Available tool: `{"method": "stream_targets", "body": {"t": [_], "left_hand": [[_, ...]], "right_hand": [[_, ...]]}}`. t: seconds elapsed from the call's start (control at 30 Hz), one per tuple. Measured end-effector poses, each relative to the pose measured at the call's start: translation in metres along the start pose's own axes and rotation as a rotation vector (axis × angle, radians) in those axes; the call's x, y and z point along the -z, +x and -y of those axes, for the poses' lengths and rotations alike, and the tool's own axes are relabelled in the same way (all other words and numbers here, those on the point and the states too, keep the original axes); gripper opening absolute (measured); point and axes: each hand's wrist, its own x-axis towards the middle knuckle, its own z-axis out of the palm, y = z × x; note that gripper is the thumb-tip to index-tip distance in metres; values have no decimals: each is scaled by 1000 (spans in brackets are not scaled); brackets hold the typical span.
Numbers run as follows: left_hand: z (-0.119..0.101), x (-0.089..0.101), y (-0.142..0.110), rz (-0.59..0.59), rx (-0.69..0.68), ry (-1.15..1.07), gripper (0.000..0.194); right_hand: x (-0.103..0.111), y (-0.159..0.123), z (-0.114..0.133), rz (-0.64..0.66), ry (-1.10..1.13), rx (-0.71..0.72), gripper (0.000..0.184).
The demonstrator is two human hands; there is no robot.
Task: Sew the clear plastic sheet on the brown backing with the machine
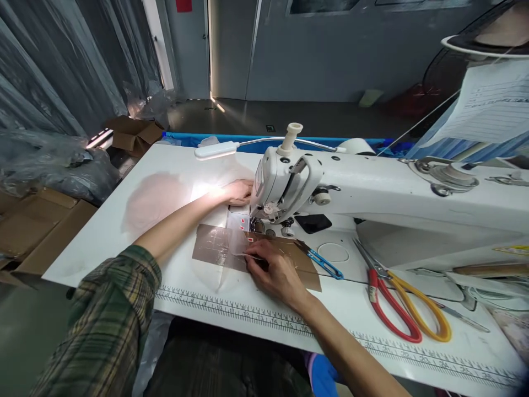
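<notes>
A white sewing machine [264, 187] stands over the table, its presser foot and needle area low at the head's left end. Behind the head, my left hand [239, 193] lies flat and open on the work, fingertips partly hidden by the machine. In front of the needle, my right hand [275, 270] is closed, pinching the edge of a sheer whitish fabric piece [236, 242]. Small red marks show close to the needle. Under the fabric and my right hand lies a shiny brown sheet [209, 245]. More sheer pinkish fabric [155, 201] spreads to the left.
Blue thread snips [326, 264] lie right of my right hand. Farther right are red-handled and yellow-handled scissors [397, 300]. A ruler tape [248, 315] runs along the front edge. A lit lamp [217, 150] hangs over the left side. Cardboard boxes [49, 231] stand left of the table.
</notes>
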Motion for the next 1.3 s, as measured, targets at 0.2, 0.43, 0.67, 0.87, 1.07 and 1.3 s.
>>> {"method": "stream_targets", "body": {"t": [0.2,0.43,0.67,0.87,1.07,1.3], "left_hand": [[-10,6,-17,-52,15,45,13],[-43,6,-121,-149,-317,-122,25],[-32,1,-124,91,-215,67,65],[-39,10,-128,10,-348,-78,68],[-60,-10,-141,-125,-487,-238,23],[-62,-12,-146,-80,-450,-158,18]], "right_hand": [[-1,-3,-10,-16,119,87,20],[-5,-3,-7,-23,-18,106,18],[-8,-10,4,-21,-269,217,29],[-5,-18,2,-1,-152,233,37],[6,-13,-3,66,13,188,34],[29,21,-14,90,-108,69,38]]}}
